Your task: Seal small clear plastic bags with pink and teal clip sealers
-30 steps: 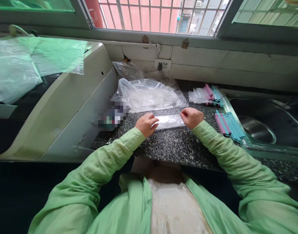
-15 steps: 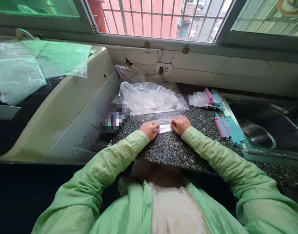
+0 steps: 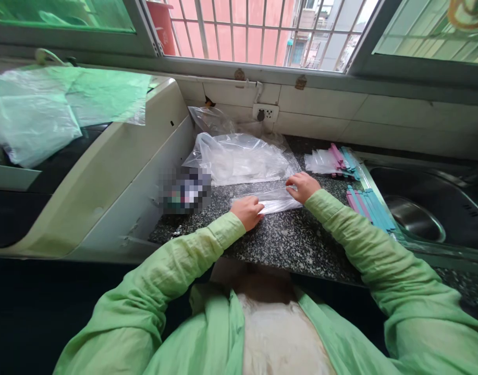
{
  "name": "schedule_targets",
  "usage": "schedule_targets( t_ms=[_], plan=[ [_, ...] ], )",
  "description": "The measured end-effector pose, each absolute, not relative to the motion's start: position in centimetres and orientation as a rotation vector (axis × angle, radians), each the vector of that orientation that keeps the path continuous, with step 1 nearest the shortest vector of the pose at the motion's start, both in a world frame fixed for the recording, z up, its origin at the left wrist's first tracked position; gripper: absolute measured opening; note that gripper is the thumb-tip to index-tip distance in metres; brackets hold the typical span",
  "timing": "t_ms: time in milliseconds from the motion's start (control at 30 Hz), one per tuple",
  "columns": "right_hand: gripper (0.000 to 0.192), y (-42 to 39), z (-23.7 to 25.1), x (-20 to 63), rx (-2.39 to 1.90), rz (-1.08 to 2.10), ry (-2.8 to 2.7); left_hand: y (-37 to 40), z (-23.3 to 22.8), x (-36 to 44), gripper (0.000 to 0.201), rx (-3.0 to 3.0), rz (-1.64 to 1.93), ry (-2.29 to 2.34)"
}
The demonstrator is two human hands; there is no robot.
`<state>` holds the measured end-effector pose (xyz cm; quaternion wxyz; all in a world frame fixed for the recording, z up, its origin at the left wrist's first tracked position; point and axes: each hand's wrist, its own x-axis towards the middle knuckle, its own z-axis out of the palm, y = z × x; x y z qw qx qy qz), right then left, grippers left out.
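A clear plastic bag [image 3: 276, 202], folded into a long narrow strip, lies on the speckled stone counter in front of me. My left hand [image 3: 247, 211] presses on its left end with the fingers closed on the plastic. At the right end is my right hand [image 3: 303, 187], its fingers bent and pinching the far edge; its palm is raised a little off the counter. Just behind the strip lies a large clear bag [image 3: 242, 156] with more clear plastic in it. To the right are pink and blue bag clips [image 3: 369, 208] laid side by side.
Beyond the clips, more pink and blue clips sit with small clear bags [image 3: 320, 161]. A sink [image 3: 411, 177] is at the right. On the left stand a blurred-out item [image 3: 186, 190] and a large beige machine [image 3: 145, 135] with plastic sheets over it. A wall socket [image 3: 266, 112] is behind.
My right hand has moved to the right and slightly away from me, apart from my left hand. More of the folded plastic strip shows between the hands.
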<state>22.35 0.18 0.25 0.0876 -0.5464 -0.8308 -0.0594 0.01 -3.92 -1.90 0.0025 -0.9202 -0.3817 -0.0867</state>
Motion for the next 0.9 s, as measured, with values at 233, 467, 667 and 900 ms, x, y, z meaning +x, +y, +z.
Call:
schedule_targets(
  t_ms=[233, 467, 667, 900],
  plan=[
    [0.021, 2.8, 0.6, 20.9, -1.872, 0.218, -2.597, -3.5, -2.4, 1.4, 0.022, -2.824, -0.203, -1.102],
    [0.011, 0.7, 0.5, 22.4, -1.936, 0.497, -2.586, -2.6, -2.2, -0.3, 0.021, -2.772, -0.242, -0.93],
    [0.024, -4.6, 0.4, 22.9, -1.917, 1.132, -2.16, -4.5, -2.4, -1.9, 0.021, -2.751, -0.368, -0.847],
    [0.035, -10.8, 0.0, 22.4, -1.778, 1.704, -1.531, -8.3, -3.0, -1.7, 0.033, -2.879, -0.452, -0.51]
  ],
)
